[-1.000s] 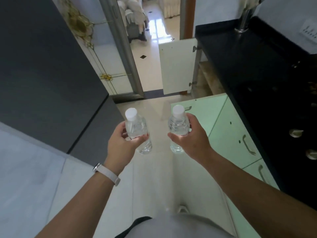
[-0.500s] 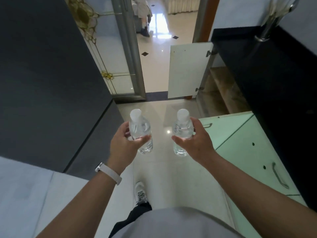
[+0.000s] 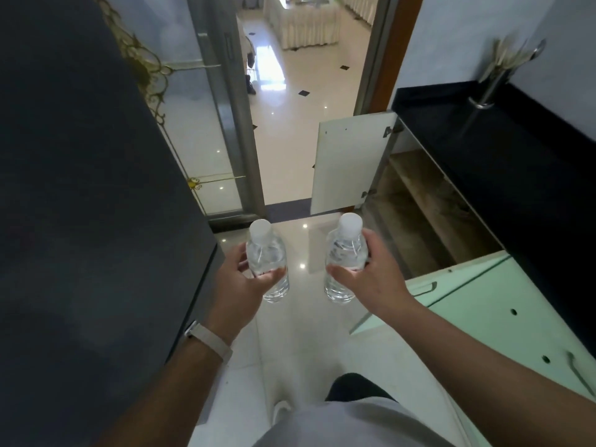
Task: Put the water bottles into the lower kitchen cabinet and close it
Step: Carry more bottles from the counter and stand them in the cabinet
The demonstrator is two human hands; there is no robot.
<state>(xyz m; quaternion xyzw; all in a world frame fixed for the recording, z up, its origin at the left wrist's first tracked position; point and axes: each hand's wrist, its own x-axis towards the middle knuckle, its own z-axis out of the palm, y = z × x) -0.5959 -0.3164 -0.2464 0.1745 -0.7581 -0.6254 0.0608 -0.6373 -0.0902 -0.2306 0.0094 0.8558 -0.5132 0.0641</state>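
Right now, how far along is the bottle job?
Done: cabinet door stands open. In hand: left hand grips one water bottle, right hand grips the second bottle, both short of the cabinet. Left: place both inside, close the door.

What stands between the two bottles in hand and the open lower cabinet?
Nothing visible. The left hand grips the left bottle, the right hand the right bottle. The cabinet door is swung wide open toward the doorway, and the cabinet lies ahead to the right with only floor between.
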